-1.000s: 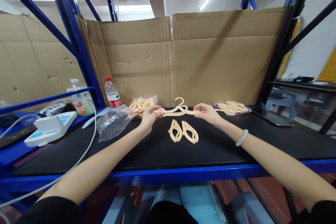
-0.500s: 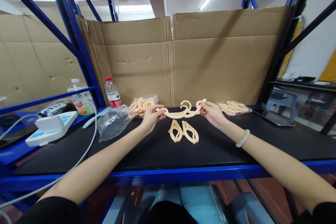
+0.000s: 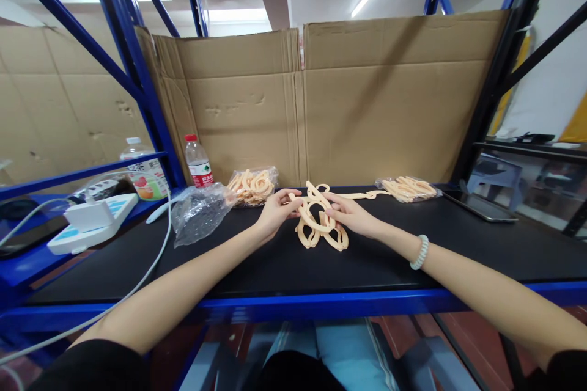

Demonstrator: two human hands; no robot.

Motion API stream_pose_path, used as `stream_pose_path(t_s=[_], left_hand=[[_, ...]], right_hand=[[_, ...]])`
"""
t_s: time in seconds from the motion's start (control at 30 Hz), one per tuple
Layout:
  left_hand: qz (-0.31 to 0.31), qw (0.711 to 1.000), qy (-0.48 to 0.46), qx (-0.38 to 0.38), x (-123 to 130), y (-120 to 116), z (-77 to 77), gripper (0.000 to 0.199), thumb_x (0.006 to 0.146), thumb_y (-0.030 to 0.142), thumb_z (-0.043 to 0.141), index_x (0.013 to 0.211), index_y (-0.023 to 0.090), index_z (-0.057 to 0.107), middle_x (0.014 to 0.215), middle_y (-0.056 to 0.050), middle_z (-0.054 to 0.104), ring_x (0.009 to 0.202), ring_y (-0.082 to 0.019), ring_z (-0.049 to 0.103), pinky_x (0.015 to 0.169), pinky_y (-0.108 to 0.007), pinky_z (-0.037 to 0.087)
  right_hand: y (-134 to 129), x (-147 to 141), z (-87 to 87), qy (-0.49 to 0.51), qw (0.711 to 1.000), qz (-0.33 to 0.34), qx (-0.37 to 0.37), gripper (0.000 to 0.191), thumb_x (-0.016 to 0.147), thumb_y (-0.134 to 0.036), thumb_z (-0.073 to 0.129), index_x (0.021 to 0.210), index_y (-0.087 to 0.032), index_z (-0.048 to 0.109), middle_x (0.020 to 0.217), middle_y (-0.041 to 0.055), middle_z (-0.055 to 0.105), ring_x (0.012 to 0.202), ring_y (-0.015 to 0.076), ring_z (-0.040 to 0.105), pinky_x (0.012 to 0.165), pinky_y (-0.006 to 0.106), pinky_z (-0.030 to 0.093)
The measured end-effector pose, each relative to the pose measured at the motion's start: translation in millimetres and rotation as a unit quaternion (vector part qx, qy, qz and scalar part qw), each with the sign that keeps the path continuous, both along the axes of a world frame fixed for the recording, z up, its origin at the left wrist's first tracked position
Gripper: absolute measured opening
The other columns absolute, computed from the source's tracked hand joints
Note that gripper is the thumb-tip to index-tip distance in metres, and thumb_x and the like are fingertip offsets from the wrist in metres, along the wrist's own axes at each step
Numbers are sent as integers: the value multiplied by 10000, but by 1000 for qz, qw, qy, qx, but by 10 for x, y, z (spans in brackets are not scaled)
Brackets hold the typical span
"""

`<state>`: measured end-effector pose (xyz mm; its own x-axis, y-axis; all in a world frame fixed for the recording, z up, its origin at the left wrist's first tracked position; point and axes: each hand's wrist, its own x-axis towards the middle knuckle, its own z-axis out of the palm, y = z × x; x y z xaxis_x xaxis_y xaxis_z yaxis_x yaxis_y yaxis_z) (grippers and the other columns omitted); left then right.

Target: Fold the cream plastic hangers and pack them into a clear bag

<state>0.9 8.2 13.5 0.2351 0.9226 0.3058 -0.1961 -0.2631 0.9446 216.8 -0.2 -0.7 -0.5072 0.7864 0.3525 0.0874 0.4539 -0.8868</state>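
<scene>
Between my hands is a cream plastic folding hanger (image 3: pixel 324 228), its two arms folded inward. My left hand (image 3: pixel 277 212) grips its left side, and my right hand (image 3: pixel 351 214) grips its right side. Two folded hangers, a left one (image 3: pixel 308 239) and a right one (image 3: pixel 340 241), lie on the black tabletop just below and partly behind the held one. Beyond my right hand, another cream hanger piece (image 3: pixel 362 196) lies stretched out near the back of the table.
Bagged hangers (image 3: pixel 252 187) stand at the back left, with more in a bag (image 3: pixel 409 189) at the back right. Crumpled clear plastic (image 3: pixel 199 215), a red-capped bottle (image 3: pixel 199 163) and a white power strip (image 3: pixel 94 225) are on the left. A tablet (image 3: pixel 480 206) lies far right.
My hands have come closer together, and the hanger between them has gone from spread out to folded. The stretched-out piece behind my right hand is now visible.
</scene>
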Motion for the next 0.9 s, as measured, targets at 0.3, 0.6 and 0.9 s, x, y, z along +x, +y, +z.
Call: stream_pose_path(t_s=[0.3, 0.6, 0.9], left_hand=[[-57, 998, -21, -21, 51, -33, -56, 377, 605, 245, 839, 910, 128, 652, 827, -40, 676, 790, -136, 647, 777, -259, 519], [-65, 998, -21, -6, 60, -58, -43, 303, 609, 235, 836, 808, 124, 636, 793, -27, 668, 752, -130, 643, 747, -251, 521], [-49, 998, -9, -32, 69, -65, -42, 323, 627, 320, 823, 752, 123, 600, 697, -5, 626, 647, -97, 601, 655, -222, 524]], right_hand=[[36, 56, 28, 29, 993, -104, 37, 592, 768, -360, 628, 1300, -121, 525, 533, -67, 503, 443, 84, 410, 421, 204, 363], [21, 43, 39, 10, 992, -100, 78, 551, 765, -344, 624, 1272, -134, 571, 600, -31, 582, 504, 115, 502, 492, 238, 430], [-29, 25, 13, -11, 996, -30, 81, 512, 803, -373, 628, 1272, -174, 573, 714, 6, 632, 528, 112, 505, 447, 203, 406]])
